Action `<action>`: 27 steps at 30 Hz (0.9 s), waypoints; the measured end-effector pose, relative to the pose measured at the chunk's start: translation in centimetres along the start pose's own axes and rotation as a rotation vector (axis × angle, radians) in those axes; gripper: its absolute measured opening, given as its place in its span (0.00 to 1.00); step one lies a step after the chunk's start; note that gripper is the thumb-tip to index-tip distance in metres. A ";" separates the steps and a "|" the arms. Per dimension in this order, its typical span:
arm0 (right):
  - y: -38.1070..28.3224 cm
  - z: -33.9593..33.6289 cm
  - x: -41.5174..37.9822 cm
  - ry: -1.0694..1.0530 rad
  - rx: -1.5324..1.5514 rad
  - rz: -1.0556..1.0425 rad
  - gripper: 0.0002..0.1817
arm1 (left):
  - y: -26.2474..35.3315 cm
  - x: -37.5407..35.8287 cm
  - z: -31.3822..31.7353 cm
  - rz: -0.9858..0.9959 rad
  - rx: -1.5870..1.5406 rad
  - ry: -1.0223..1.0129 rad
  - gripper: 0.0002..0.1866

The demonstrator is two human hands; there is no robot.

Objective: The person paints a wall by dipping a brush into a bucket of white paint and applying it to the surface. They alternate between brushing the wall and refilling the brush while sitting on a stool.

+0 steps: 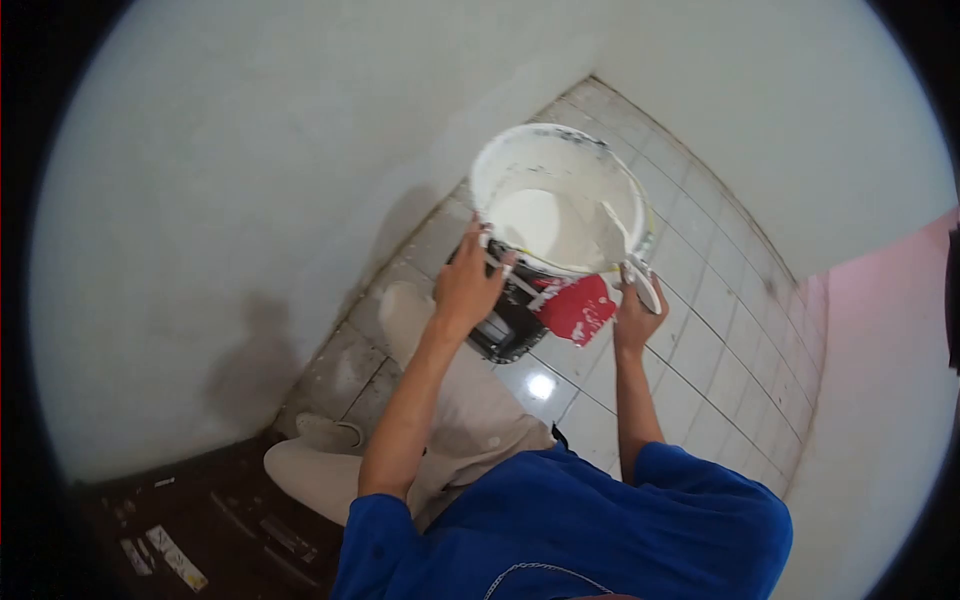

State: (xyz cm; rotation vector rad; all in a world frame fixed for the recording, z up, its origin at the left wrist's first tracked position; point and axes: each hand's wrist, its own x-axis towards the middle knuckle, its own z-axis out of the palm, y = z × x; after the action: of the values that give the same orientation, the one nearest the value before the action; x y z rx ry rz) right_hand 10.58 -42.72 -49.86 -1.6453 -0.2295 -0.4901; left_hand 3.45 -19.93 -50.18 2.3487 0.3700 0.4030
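Note:
A white bucket (482, 175) with white paint (530, 222) inside is tilted so that its mouth faces me. My left hand (470, 288) grips the near left side of its rim. At the right side of the rim, my right hand (640, 318) is closed around a pale, paint-coated tool (645, 288) with a rounded end; a thin pale shaft (614, 218) reaches from there into the bucket, and its tip is hard to make out. Below the bucket lie a black tray (500, 340) and a red, paint-smeared flat piece (580, 310).
Bare pale walls (250, 150) meet in a corner beyond the bucket. Light tiles (700, 300) cover the floor, with paint specks near the wall. A dark brown panel (210, 520) with pale scraps lies at lower left, beside my bent leg (460, 410). Pink wall shows at right.

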 end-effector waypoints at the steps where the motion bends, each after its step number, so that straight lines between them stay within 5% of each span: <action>1: -0.4 0.3 0.1 0.039 0.033 -0.012 0.10 | 0.1 0.3 0.3 0.027 -0.001 0.019 0.35; 3: -1.3 0.4 -0.5 0.103 0.098 -0.012 0.10 | -0.4 0.0 0.5 0.054 0.008 0.047 0.35; 6: 1.2 -0.5 -0.5 -0.074 -0.133 -0.023 0.09 | 0.1 0.1 0.1 0.034 0.017 0.005 0.34; 14: -0.7 -0.1 0.3 0.039 0.094 -0.068 0.10 | 0.0 0.4 0.0 0.029 0.039 0.016 0.35; 18: -1.2 -0.5 0.1 -0.038 -0.019 0.094 0.10 | 0.4 0.0 -0.1 -0.044 0.004 -0.053 0.37; 21: -1.4 -0.3 0.1 0.054 0.057 0.002 0.10 | 0.4 0.3 -0.4 -0.036 -0.027 -0.050 0.36; 25: -0.6 -1.5 1.1 -0.171 -0.365 -0.507 0.10 | -0.1 0.1 0.2 -0.001 0.094 -0.023 0.35; 27: -1.0 -1.6 1.0 -0.251 -0.377 -0.456 0.11 | -0.5 0.0 0.4 0.029 0.086 0.002 0.35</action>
State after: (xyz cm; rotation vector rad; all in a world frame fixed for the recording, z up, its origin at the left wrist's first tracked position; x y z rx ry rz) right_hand 10.79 -44.33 -48.40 -2.0316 -0.7473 -0.6994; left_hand 3.48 -19.81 -50.79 2.4396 0.3619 0.4110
